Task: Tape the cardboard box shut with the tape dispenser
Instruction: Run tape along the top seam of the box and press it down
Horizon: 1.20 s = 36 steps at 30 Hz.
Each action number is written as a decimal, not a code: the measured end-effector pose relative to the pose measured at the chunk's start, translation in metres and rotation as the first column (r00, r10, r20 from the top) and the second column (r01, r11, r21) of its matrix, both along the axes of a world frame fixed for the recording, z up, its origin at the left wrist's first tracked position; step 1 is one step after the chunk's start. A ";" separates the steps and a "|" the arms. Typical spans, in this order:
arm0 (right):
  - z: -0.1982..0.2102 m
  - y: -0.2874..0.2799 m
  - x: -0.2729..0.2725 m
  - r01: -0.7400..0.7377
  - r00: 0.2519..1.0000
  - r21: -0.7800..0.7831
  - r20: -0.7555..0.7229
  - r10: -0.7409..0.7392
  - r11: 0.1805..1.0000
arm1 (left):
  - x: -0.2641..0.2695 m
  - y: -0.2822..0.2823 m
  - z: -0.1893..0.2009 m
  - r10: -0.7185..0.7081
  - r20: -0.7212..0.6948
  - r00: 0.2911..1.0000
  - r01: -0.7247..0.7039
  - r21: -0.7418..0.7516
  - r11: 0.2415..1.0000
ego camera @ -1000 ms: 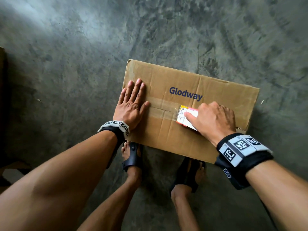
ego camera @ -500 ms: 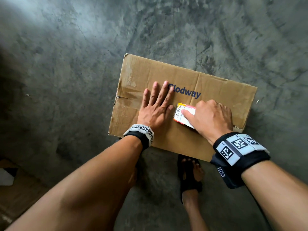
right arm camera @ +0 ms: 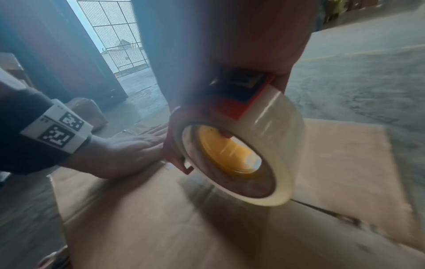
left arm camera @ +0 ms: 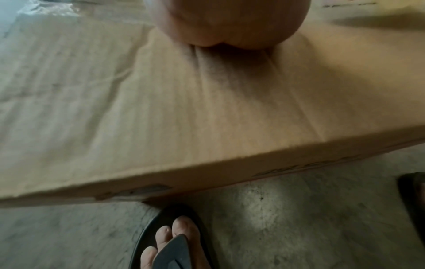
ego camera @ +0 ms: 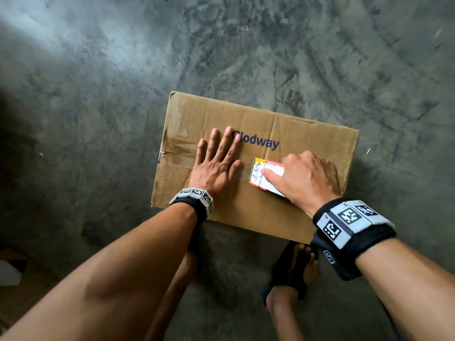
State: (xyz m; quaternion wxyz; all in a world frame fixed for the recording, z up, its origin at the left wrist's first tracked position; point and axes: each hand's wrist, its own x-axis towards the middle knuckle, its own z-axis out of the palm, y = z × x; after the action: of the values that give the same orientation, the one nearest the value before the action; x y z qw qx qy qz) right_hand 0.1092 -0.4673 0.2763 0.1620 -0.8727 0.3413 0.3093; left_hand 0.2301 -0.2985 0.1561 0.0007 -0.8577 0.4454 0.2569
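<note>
Fingers of the left hand (ego camera: 216, 166) lie flat on one cardboard box (ego camera: 307, 134); the right hand (ego camera: 305, 178) grips one tape dispenser (ego camera: 262, 177).

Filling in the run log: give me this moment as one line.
left hand: flat on cardboard box | right hand: grips tape dispenser on top seam | seam right of dispenser untaped
</note>
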 end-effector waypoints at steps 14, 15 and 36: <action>0.004 -0.047 -0.051 0.010 0.996 -0.035 -0.093 -0.013 0.999 | -0.004 -0.004 0.000 0.021 -0.001 1.000 -0.021 0.031 0.999; 0.002 -0.045 -0.051 0.001 0.996 -0.039 -0.092 -0.005 0.999 | -0.005 -0.004 -0.001 0.022 0.011 1.000 -0.023 0.036 0.999; 0.000 -0.049 -0.052 0.045 0.998 -0.032 -0.052 -0.046 0.998 | -0.084 -0.075 -0.002 -0.010 -0.052 0.999 0.010 -0.006 1.000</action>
State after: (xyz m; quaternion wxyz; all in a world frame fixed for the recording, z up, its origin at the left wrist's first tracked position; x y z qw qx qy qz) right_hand 0.0575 -0.5159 0.2761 0.1465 -0.8587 0.3700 0.3230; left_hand 0.1458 -0.3739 0.1542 -0.0122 -0.8485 0.4502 0.2779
